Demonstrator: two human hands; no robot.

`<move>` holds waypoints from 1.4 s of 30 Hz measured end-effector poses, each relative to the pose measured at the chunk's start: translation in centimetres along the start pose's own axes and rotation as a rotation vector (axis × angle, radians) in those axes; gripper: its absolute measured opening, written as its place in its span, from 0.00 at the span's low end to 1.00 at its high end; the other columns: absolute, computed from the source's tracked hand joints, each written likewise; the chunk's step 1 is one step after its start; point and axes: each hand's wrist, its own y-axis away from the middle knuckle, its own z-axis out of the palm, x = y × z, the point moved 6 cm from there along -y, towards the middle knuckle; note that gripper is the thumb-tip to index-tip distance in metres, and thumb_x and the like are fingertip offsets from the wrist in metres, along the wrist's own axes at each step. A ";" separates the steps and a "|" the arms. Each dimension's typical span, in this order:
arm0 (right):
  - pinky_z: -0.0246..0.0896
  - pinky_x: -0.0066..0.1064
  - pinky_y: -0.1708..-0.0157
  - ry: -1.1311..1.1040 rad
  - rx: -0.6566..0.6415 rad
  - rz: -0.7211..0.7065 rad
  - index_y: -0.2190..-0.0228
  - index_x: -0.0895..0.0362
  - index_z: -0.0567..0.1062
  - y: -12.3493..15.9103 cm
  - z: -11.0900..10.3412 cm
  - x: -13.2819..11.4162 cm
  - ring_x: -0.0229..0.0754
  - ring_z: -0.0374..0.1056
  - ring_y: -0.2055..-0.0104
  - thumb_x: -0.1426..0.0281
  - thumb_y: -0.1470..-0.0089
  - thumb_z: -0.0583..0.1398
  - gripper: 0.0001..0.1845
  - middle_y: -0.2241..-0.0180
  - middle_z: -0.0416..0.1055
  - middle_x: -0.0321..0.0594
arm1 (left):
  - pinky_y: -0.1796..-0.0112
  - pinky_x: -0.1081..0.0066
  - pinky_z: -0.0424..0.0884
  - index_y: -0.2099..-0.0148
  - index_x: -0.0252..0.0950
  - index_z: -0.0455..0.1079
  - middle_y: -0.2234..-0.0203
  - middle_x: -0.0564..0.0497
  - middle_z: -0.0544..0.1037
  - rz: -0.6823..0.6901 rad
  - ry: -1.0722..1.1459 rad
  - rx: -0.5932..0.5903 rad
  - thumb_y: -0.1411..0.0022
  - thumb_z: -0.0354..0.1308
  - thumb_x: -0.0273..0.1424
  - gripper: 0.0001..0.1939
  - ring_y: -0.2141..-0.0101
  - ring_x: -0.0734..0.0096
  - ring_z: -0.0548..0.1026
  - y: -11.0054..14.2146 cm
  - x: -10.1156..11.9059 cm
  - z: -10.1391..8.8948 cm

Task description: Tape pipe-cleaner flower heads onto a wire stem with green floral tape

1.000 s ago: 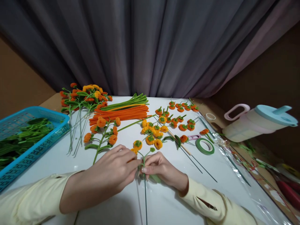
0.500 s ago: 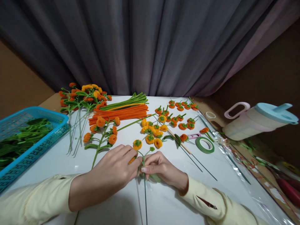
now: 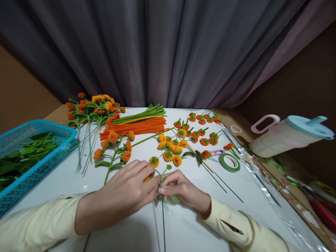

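Note:
My left hand is closed, its fingertips pressed against a thin green flower stem. A bit of an orange-yellow fuzzy flower shows by its curled fingers; whether it is held is unclear. My right hand pinches the same stem just below its forked top, thumb and fingertips together. One fork ends in a small green tip. Part of a green leaf shows beneath the right fingers. Just beyond the hands lie several yellow flower heads. Orange flowers on a leafy stem lie left of them.
A blue basket of green leaves stands left. Orange pipe cleaners and a flower bunch lie at the back. Orange flower heads, green tape and dark wires are right, near a cup.
My left hand and forearm have shifted very slightly. The small green tip on the stem has moved a little left. Both hands keep their grip at the stem.

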 end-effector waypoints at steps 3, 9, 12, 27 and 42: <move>0.60 0.22 0.80 0.011 0.009 0.011 0.80 0.62 0.80 0.0 0.0 0.1 0.30 0.66 0.81 0.70 0.62 0.71 0.08 0.78 0.73 0.37 | 0.67 0.67 0.65 0.65 0.34 0.70 0.72 0.47 0.72 0.021 -0.002 -0.012 0.35 0.47 0.26 0.11 0.68 0.64 0.69 0.0 0.0 0.2; 0.61 0.22 0.80 0.018 0.008 0.005 0.80 0.62 0.80 0.0 -0.1 0.0 0.31 0.66 0.81 0.70 0.62 0.71 0.08 0.79 0.72 0.36 | 0.65 0.67 0.65 0.68 0.33 0.69 0.75 0.49 0.72 0.094 0.022 0.049 0.35 0.47 0.22 0.12 0.71 0.68 0.69 0.1 0.4 0.3; 0.60 0.22 0.80 0.019 0.007 0.000 0.80 0.62 0.80 0.0 0.0 -0.1 0.30 0.66 0.81 0.70 0.62 0.71 0.08 0.80 0.71 0.36 | 0.65 0.67 0.64 0.70 0.33 0.68 0.77 0.50 0.71 0.119 0.020 0.065 0.35 0.46 0.21 0.13 0.73 0.69 0.67 0.1 0.6 0.3; 0.59 0.22 0.80 0.014 -0.003 -0.011 0.80 0.62 0.80 0.0 0.2 -0.2 0.30 0.65 0.81 0.70 0.61 0.71 0.08 0.79 0.72 0.36 | 0.66 0.67 0.67 0.67 0.33 0.71 0.74 0.48 0.73 -0.034 0.113 -0.070 0.34 0.45 0.27 0.14 0.72 0.66 0.71 0.1 0.0 0.2; 0.58 0.23 0.79 0.063 0.020 -0.019 0.81 0.61 0.80 0.1 0.2 -0.3 0.31 0.66 0.82 0.70 0.59 0.70 0.08 0.83 0.72 0.36 | 0.69 0.76 0.65 0.68 0.33 0.73 0.74 0.52 0.75 -0.549 0.877 -0.295 0.36 0.47 0.44 0.22 0.70 0.71 0.71 -1.7 -5.1 3.4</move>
